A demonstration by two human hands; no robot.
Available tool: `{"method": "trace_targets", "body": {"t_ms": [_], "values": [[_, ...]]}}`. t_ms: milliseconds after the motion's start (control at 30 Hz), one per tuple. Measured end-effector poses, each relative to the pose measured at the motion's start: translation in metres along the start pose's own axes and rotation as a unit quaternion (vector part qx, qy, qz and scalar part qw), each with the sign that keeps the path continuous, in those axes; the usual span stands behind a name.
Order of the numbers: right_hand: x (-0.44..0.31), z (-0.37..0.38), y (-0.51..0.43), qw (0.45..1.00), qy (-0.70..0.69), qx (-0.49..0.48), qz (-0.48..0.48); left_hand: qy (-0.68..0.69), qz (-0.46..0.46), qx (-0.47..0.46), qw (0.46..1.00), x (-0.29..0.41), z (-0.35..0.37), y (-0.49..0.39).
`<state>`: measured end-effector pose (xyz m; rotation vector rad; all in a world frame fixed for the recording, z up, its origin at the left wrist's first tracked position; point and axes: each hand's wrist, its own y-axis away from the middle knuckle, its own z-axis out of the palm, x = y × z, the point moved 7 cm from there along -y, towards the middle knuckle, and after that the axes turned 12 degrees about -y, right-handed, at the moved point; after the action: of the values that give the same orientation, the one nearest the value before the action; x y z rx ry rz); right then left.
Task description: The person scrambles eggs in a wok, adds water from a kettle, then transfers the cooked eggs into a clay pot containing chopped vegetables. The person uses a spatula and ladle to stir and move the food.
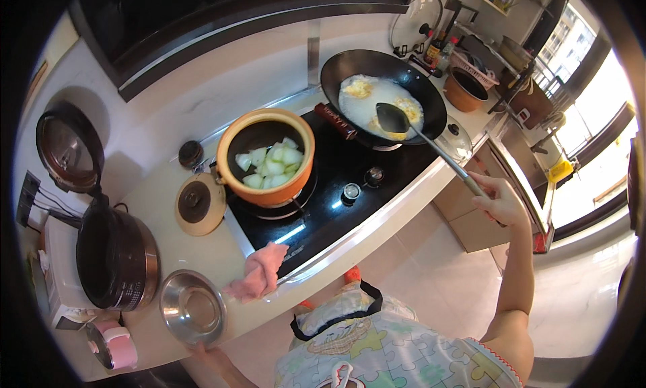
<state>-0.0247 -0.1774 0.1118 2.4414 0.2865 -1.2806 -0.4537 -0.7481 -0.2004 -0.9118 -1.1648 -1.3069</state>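
My right hand (497, 200) grips the handle of a long metal spatula (444, 156). Its dark blade (392, 118) rests in whitish broth with yellow pieces of what looks like fried egg (359, 87), inside a black wok (348, 65) on the right burner. Down at the counter's front edge, my left hand (203, 353) is at the near rim of a stainless steel bowl (166, 307); whether its fingers grip the rim cannot be made out. On the left burner stands an orange clay pot (298, 188) with pale green vegetable chunks (275, 163).
Left of the clay pot lies its lid (209, 221). A pink cloth (261, 272) hangs over the hob's front corner. An open-lidded electric cooker (144, 257) and a small pink pot (121, 345) stand left. A glass lid (456, 135) and another orange pot (464, 98) sit right of the wok.
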Motion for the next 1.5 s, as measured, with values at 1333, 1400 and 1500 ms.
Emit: {"method": "trace_targets", "body": {"t_ms": [1333,1400,1500], "values": [[-0.022,-0.075,-0.138,0.915,0.319,0.034,-0.243,-0.267,-0.145,-0.344,0.888,-0.059,0.24,0.197],[-0.025,-0.094,-0.132,0.929,0.301,0.057,-0.205,-0.269,-0.148,-0.369,0.877,-0.06,0.244,0.198],[-0.04,-0.113,-0.122,0.896,0.383,0.077,-0.213,-0.259,-0.144,-0.383,0.875,-0.061,0.244,0.193]]}}
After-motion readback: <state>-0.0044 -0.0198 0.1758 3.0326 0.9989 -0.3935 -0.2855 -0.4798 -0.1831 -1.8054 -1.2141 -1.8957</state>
